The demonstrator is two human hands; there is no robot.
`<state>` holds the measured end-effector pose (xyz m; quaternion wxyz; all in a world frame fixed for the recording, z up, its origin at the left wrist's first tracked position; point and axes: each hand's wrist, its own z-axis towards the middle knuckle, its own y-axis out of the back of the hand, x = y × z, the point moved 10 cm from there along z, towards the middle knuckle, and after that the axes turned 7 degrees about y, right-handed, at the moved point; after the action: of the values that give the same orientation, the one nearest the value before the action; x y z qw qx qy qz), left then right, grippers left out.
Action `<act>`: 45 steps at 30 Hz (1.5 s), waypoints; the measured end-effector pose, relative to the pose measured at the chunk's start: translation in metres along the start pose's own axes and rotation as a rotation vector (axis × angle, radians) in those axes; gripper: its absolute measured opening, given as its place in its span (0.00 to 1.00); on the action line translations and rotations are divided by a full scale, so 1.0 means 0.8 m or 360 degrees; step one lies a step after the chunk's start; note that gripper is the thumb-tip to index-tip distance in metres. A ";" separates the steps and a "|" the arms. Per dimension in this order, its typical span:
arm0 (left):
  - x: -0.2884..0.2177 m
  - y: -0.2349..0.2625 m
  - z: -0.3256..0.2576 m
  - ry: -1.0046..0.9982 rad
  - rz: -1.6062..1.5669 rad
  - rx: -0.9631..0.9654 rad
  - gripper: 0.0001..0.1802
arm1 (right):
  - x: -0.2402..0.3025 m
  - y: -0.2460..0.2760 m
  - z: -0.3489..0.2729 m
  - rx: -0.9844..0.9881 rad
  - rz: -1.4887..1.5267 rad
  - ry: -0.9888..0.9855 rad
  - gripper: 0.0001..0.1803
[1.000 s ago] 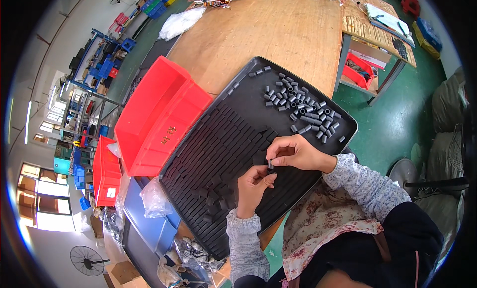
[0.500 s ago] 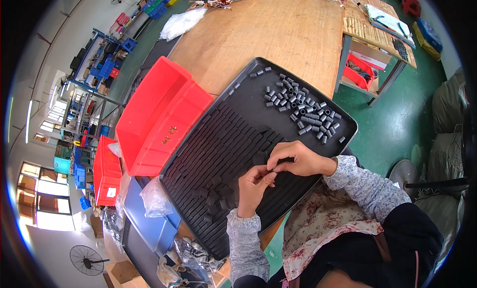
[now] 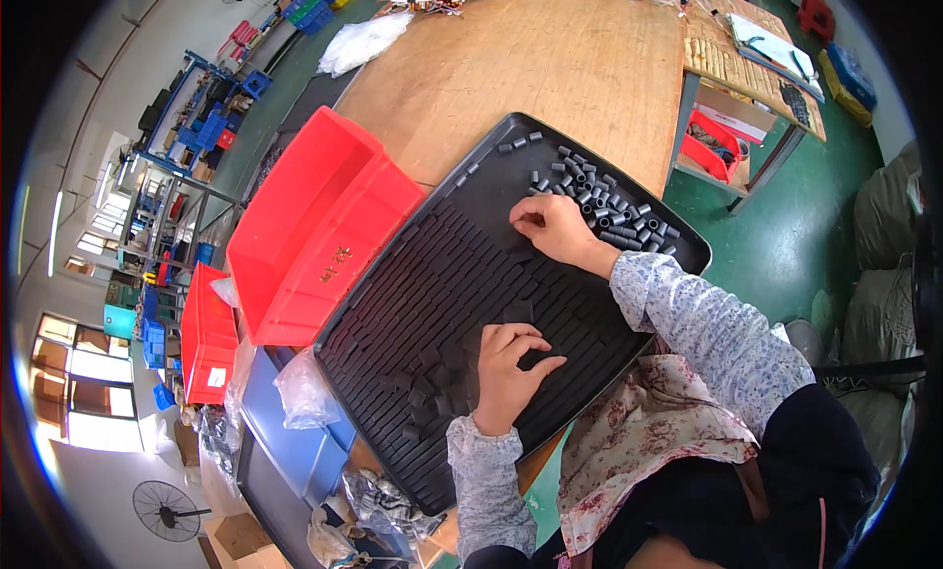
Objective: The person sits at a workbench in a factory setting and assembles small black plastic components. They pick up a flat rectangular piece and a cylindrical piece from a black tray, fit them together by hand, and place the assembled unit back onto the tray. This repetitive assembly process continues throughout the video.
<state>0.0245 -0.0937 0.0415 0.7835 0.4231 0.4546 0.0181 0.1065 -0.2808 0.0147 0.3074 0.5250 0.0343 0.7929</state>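
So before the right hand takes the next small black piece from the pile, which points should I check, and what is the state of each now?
1. Right hand at the pile of small black cylindrical pieces: ok, its fingers rest at the pile's left edge.
2. Pieces left in the pile: ok, many loose ones lie in the tray's far corner.
3. Piece already in the right hand's grip: cannot tell, the fingers curl downward.
4. Left hand steady on the black slotted tray: ok, it lies flat on the near rows.
5. Tray fully on the wooden table: not ok, the near corner overhangs the edge.
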 end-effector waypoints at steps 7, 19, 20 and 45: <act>-0.006 0.001 -0.003 -0.0012 0.0020 0.0012 0.17 | 0.033 -0.024 -0.017 0.0232 -0.0324 0.0441 0.09; 0.021 -0.007 -0.005 0.0418 -0.0299 0.0120 0.11 | 0.020 -0.031 -0.023 0.0528 -0.0171 0.0303 0.13; 0.026 -0.008 -0.007 0.0453 -0.0412 0.0122 0.11 | 0.023 -0.031 -0.024 0.0550 -0.0146 0.0319 0.13; 0.058 -0.014 -0.016 0.0783 -0.1420 0.0122 0.12 | 0.038 0.019 -0.041 0.0367 -0.0107 0.0215 0.10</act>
<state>0.0387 -0.0738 -0.0016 0.5687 0.1994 0.7623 -0.2360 0.0637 -0.2681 0.0300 0.2685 0.5009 0.1632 0.8065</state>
